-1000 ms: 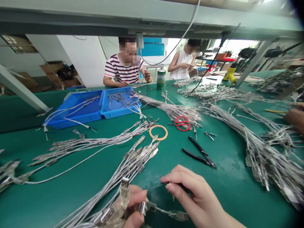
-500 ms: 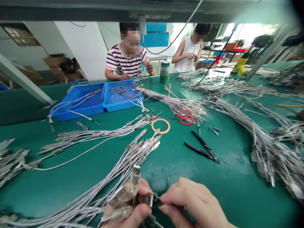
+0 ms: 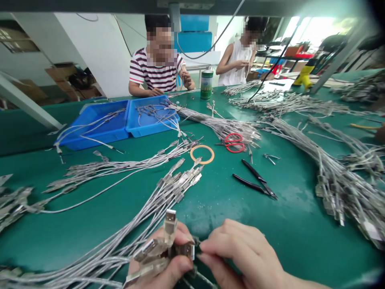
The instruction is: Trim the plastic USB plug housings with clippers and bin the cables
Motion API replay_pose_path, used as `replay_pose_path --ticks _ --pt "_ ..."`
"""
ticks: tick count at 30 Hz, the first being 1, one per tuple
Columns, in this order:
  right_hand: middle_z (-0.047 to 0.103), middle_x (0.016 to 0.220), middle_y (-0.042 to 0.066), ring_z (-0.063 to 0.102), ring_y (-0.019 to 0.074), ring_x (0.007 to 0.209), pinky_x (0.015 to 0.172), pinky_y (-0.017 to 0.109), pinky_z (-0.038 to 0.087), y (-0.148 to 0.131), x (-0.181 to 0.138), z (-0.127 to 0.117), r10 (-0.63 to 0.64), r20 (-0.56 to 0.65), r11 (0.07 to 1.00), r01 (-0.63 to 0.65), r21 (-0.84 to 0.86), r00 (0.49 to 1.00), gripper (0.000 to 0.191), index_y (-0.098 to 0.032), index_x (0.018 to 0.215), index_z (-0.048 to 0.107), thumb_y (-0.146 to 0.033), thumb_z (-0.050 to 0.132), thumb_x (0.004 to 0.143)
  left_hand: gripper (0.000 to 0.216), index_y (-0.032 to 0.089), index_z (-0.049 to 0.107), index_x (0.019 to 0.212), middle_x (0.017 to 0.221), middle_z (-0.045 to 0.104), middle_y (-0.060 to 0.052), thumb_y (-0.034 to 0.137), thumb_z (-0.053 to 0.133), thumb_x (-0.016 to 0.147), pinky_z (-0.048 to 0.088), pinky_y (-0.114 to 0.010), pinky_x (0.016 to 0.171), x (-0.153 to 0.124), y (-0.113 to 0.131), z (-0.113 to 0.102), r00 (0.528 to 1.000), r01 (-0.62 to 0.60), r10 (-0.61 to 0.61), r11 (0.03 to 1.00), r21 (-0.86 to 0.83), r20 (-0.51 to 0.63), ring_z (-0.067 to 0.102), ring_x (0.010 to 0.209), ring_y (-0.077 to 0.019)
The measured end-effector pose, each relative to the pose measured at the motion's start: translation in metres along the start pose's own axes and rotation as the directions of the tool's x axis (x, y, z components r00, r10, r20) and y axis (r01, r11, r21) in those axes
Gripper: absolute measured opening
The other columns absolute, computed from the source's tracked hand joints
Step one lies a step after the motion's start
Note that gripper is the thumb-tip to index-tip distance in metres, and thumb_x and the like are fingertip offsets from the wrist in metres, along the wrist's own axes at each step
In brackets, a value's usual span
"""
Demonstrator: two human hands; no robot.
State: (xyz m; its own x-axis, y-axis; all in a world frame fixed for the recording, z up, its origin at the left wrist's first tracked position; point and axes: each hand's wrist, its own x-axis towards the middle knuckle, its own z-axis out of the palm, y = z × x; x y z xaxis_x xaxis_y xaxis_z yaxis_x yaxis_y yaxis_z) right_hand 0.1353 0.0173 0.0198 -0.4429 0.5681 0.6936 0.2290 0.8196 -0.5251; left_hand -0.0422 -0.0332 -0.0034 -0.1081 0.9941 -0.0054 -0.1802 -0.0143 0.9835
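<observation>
My left hand (image 3: 164, 261) is closed around several USB plugs with clear housings. One USB plug (image 3: 170, 224) points up from the grip, and another USB plug (image 3: 188, 251) faces right between thumb and fingers. Just right of that plug, my right hand (image 3: 243, 253) is closed in a pinch, thumb and forefinger close together. Whatever lies between those fingertips is too small to make out. Clear-jacketed cables (image 3: 120, 245) run from the lower left, past my left hand, up to a bundle of connectors (image 3: 180, 182).
Beyond my hands lie black-handled cutters (image 3: 255, 182), red-handled scissors (image 3: 234, 143) and an orange ring (image 3: 202, 154). Blue trays (image 3: 90, 140) hold loose cables. A large cable bundle (image 3: 325, 164) spreads along the right, and a green can (image 3: 206, 84) stands farther back. Two people sit across the table.
The view has tipped slightly downward, so the table things sit higher. My right fingertips have shifted a little at the plug; my left hand keeps its hold.
</observation>
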Motion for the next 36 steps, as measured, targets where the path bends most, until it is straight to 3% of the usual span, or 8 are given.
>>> replay_pose_path --ticks 4,10,14,20,27,36 --pt "0.066 0.069 0.003 0.06 0.0118 0.056 0.054 0.021 0.048 -0.001 0.0 -0.002 0.117 -0.038 0.993 -0.117 -0.002 0.992 0.006 -0.017 0.093 0.057 -0.011 0.055 0.092 0.01 0.031 0.075 0.08 0.079 0.068 0.001 0.034 0.08 0.071 0.052 -0.021 0.066 0.001 0.002 0.001 1.0 -0.022 0.023 1.0 -0.008 0.017 0.062 0.069 -0.0145" --pt "0.065 0.067 0.003 0.059 0.0118 0.054 0.052 0.022 0.047 -0.003 -0.005 -0.002 0.024 0.02 0.999 -0.024 0.021 1.0 0.006 -0.016 0.093 0.054 -0.012 0.057 0.09 0.007 0.03 0.075 0.078 0.077 0.069 0.001 0.034 0.078 0.073 0.054 -0.022 0.065 0.002 0.005 0.004 1.0 -0.021 0.02 1.0 0.018 0.021 0.063 0.069 -0.0152" --pt "0.065 0.068 0.001 0.058 0.011 0.056 0.053 0.021 0.047 -0.002 -0.004 0.001 0.134 -0.013 0.991 -0.134 -0.012 0.991 0.007 -0.017 0.09 0.057 -0.01 0.056 0.09 0.012 0.033 0.076 0.082 0.079 0.07 0.001 0.035 0.08 0.071 0.053 -0.021 0.069 0.001 0.002 0.005 0.998 -0.035 0.035 0.999 0.007 0.051 0.063 0.073 -0.0152" --pt "0.064 0.071 0.0 0.06 0.0092 0.059 0.055 0.017 0.049 -0.005 0.0 -0.008 0.316 -0.083 0.947 -0.31 0.077 0.945 0.007 -0.019 0.093 0.057 -0.013 0.054 0.091 0.011 0.032 0.076 0.08 0.08 0.071 0.002 0.039 0.078 0.072 0.053 -0.018 0.072 -0.003 0.0 0.004 1.0 0.008 -0.007 0.999 0.037 -0.028 0.064 0.079 -0.0147" --pt "0.061 0.066 -0.003 0.055 0.0062 0.053 0.051 0.014 0.044 -0.007 -0.001 -0.007 0.262 0.015 0.957 -0.262 0.126 0.965 0.004 -0.018 0.09 0.056 -0.019 0.055 0.094 0.012 0.035 0.076 0.083 0.082 0.072 0.004 0.041 0.078 0.073 0.053 -0.016 0.072 -0.001 0.001 0.002 1.0 0.005 -0.004 0.998 0.061 -0.011 0.065 0.079 -0.0138" --pt "0.061 0.064 -0.003 0.053 0.0049 0.05 0.049 0.013 0.04 -0.005 -0.002 -0.007 0.253 0.031 0.957 -0.254 0.14 0.967 0.006 -0.016 0.087 0.057 -0.018 0.057 0.093 0.013 0.034 0.077 0.08 0.075 0.074 0.003 0.041 0.08 0.069 0.055 -0.015 0.067 0.001 0.004 0.004 0.998 -0.06 0.062 0.993 0.101 -0.021 0.067 0.072 -0.0135"
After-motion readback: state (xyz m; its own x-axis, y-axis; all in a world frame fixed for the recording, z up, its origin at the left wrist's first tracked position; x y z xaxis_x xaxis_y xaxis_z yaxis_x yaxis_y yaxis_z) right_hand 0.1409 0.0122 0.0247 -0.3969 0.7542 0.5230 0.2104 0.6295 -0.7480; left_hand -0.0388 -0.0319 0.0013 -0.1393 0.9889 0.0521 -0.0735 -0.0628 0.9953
